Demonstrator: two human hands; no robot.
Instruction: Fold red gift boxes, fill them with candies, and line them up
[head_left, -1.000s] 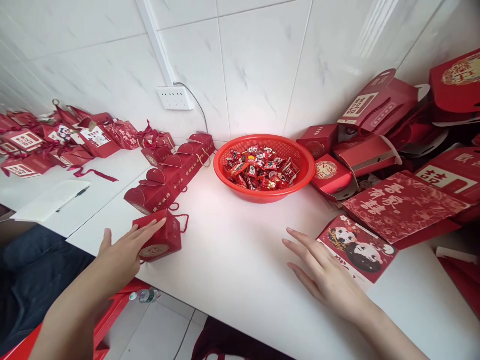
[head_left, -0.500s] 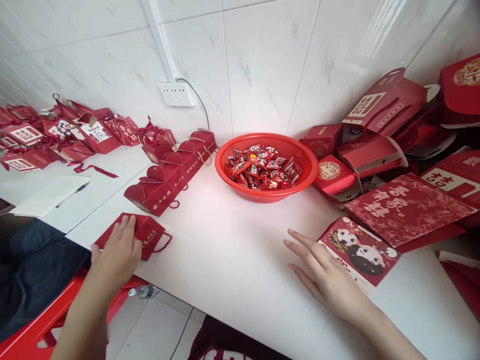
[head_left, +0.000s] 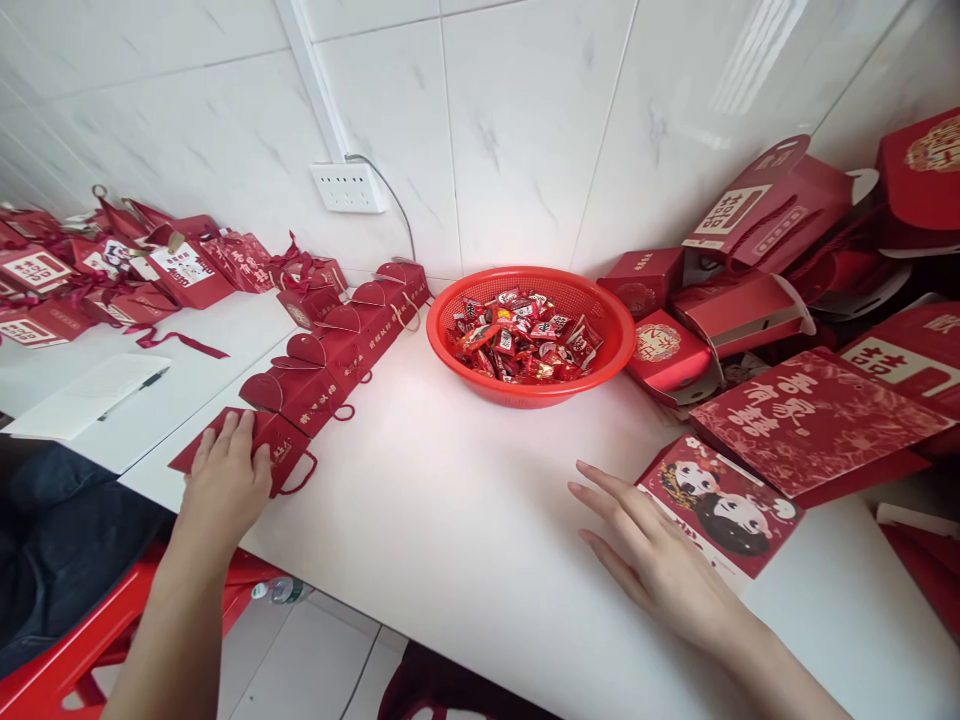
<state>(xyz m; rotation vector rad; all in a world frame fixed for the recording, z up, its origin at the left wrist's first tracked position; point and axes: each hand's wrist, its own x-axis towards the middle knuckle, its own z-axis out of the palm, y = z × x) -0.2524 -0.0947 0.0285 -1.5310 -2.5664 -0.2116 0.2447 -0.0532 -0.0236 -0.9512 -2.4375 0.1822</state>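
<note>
My left hand (head_left: 229, 470) lies on top of a small red box (head_left: 281, 445) at the near end of a row of red boxes (head_left: 330, 360); that box touches the one behind it, and a red cord loop sticks out on its right. My fingers there are nearly straight and slightly apart. With fingers spread, my right hand (head_left: 645, 550) holds nothing and is beside a red card box with two cartoon faces (head_left: 724, 500). A red plastic basket (head_left: 532, 395) of wrapped sweets (head_left: 525, 335) stands between the hands, farther back.
Red boxes and bags (head_left: 817, 420) are piled at the right. On the left table are more ribboned red boxes (head_left: 187, 275), a white paper (head_left: 90, 395) and a pen (head_left: 135, 392). A person's dark-clothed leg (head_left: 67, 540) and a red stool (head_left: 112, 620) are at lower left.
My left hand has moved the small box up and left against the end of the row. The right hand has hardly moved. The view has shifted slightly.
</note>
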